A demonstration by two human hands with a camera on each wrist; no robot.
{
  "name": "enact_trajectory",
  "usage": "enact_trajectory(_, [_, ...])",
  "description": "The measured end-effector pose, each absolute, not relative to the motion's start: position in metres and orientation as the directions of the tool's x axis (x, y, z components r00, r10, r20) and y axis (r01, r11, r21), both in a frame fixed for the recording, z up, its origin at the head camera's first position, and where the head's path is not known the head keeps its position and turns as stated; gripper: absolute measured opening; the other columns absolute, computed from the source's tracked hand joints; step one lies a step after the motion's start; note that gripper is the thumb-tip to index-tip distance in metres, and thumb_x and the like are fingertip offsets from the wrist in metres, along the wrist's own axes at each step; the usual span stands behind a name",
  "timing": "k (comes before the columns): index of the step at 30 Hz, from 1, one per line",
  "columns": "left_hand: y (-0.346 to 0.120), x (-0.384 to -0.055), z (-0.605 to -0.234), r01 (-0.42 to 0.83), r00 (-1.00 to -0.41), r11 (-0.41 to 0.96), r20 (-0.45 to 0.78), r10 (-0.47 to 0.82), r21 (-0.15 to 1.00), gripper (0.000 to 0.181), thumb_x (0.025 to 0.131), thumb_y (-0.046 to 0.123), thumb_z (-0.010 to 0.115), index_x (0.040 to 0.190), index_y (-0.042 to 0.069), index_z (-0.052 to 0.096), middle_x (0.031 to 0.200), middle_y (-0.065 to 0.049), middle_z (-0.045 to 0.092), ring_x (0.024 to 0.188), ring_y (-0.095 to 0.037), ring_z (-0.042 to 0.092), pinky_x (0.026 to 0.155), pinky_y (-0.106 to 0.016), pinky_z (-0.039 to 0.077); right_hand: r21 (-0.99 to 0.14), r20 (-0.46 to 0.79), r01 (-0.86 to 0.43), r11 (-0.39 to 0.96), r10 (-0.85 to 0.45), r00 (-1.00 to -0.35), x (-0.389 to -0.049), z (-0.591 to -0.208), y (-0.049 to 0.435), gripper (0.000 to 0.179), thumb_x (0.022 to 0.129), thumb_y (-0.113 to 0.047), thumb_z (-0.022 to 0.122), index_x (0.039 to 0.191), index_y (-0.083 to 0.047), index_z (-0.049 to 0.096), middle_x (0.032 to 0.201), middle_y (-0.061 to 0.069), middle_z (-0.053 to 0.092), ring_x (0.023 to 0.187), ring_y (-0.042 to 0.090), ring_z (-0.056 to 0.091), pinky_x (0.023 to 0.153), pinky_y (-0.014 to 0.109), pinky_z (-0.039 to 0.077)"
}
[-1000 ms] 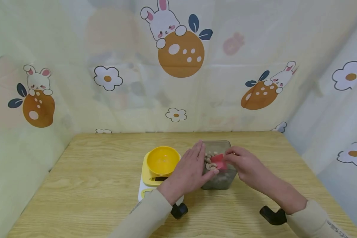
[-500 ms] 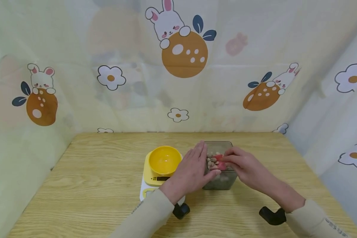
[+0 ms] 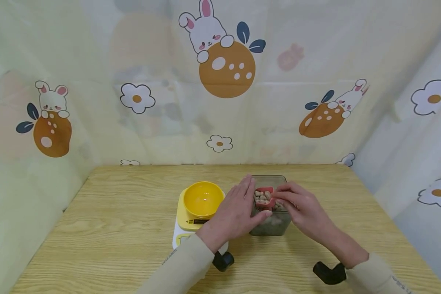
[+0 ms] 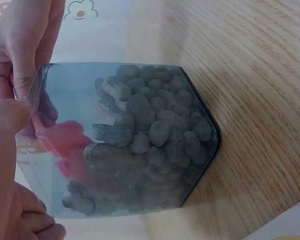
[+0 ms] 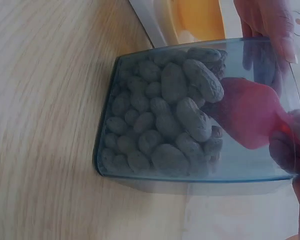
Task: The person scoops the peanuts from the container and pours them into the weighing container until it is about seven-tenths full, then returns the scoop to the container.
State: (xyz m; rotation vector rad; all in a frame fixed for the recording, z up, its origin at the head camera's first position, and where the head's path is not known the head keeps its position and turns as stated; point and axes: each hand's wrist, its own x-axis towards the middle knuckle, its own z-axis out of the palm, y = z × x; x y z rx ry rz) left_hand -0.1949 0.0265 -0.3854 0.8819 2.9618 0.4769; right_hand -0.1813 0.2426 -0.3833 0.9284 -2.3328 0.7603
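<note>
**Left hand (image 3: 235, 214) steadies one container (image 3: 268, 228); right hand (image 3: 304, 206) pinches one red scoop (image 5: 250, 115)**

Of the two hands, the left grasps nothing: its fingers lie straight along the container's left side at the rim, the thumb spread out over the front edge. The right hand has its thumb and fingers closed on the handle of the scoop, at the right side of the container's mouth.

The single scoop is inside the container, near the top, with a small heap of peanuts (image 3: 262, 197) in it. More peanuts fill the lower part of the container and show through its see-through grey walls; they overlap too much for a sure count.

One yellow bowl (image 3: 203, 199) sits upright on one yellow-and-white scale (image 3: 182, 216), just left of the container. The left hand and forearm cover part of the scale. Container and scale both stand on one wooden table (image 3: 125, 220).

Two pale sleeves (image 3: 183, 261) come in from the near side, and two black wrist pieces (image 3: 224, 261) show beside them. Behind the table, the curtain (image 3: 297, 20) bears three printed rabbits (image 3: 207, 32), each leaning on an orange fruit.
</note>
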Motion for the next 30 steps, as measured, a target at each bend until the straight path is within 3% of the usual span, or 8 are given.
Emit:
enact_trajectory(5, [0.021,-0.197,-0.389,0.534,-0.836,0.772,0.077,0.543,0.344,0.096,0.094,0.072,0.038,0.16,0.01,0.007,0.169,-0.006,0.004,0.155,-0.02,0.013,0.125,-0.039,0.023,-0.302,0.659,-0.728,0.615,-0.417,-0.626,-0.182,-0.387,0.24,0.03,0.078,0.019,0.07,0.1,0.0,0.075,0.103,0.004,0.066,0.087,0.016,0.063,0.074,0.008,0.047])
enact_trajectory(14, [0.004,-0.193,-0.38,0.549,-0.815,0.7,0.106,0.57,0.457,0.1,0.092,0.072,0.043,0.16,0.009,0.006,0.169,-0.007,0.004,0.155,-0.022,0.014,0.125,-0.037,0.023,-0.334,0.671,-0.671,0.661,-0.333,-0.662,-0.173,-0.383,0.242,0.03,0.077,0.016,0.074,0.102,-0.002,0.077,0.103,0.004,0.067,0.093,0.01,0.061,0.072,0.006,0.047])
enact_trajectory(22, [-0.013,-0.19,-0.367,0.559,-0.816,0.694,0.155,0.556,0.453,0.097,0.094,0.066,0.048,0.16,0.01,0.006,0.169,-0.005,0.006,0.155,-0.021,0.014,0.125,-0.038,0.021,-0.373,0.684,-0.638,0.673,-0.266,-0.68,-0.165,-0.382,0.248,0.034,0.076,0.017,0.074,0.103,-0.004,0.077,0.105,0.002,0.068,0.097,0.006,0.06,0.07,0.006,0.046])
enact_trajectory(30, [-0.026,-0.187,-0.366,0.562,-0.819,0.694,0.186,0.542,0.451,0.094,0.096,0.061,0.051,0.16,0.01,0.006,0.169,-0.003,0.005,0.155,-0.02,0.012,0.125,-0.04,0.021,-0.45,0.659,-0.569,0.688,-0.174,-0.732,-0.161,-0.389,0.249,0.03,0.084,0.01,0.071,0.107,-0.008,0.077,0.109,-0.001,0.068,0.1,-0.003,0.057,0.068,0.007,0.044])
